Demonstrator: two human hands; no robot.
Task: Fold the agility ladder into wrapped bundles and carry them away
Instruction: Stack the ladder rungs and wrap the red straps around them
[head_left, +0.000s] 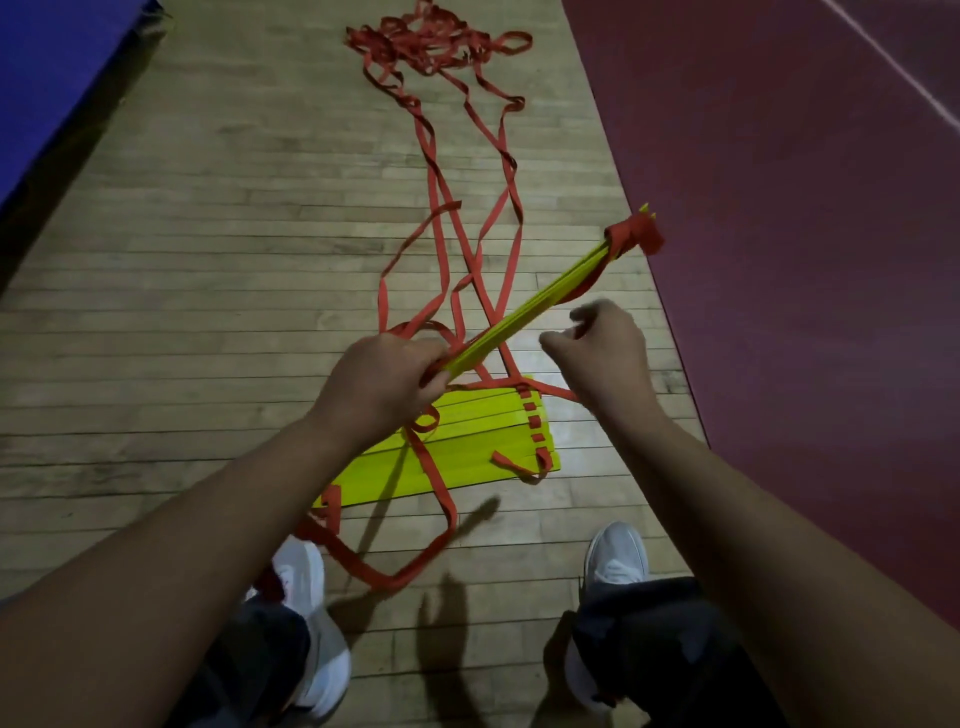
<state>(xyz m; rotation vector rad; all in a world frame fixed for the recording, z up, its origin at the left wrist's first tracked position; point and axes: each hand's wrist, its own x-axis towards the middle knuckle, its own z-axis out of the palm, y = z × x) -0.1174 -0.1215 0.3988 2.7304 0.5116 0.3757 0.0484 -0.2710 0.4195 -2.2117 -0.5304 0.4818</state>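
My left hand (382, 382) grips one end of a stack of yellow rungs (524, 317) that points up and to the right, with red strap wound round its far end (631, 236). My right hand (605, 353) hovers just right of the stack, fingers curled; a red strap (553, 389) runs under it, but I cannot tell whether it pinches it. Below my hands several more yellow rungs (483, 447) lie flat side by side on the wooden floor, threaded with red strap. Long red straps (457, 218) trail away to a tangled heap (431, 44) at the far end.
My two white shoes (301, 582) (615, 558) stand on the wooden floor (208, 312), a red strap loop (415, 566) between them. A dark red court surface (805, 260) borders the right. A blue mat (57, 73) lies at the far left.
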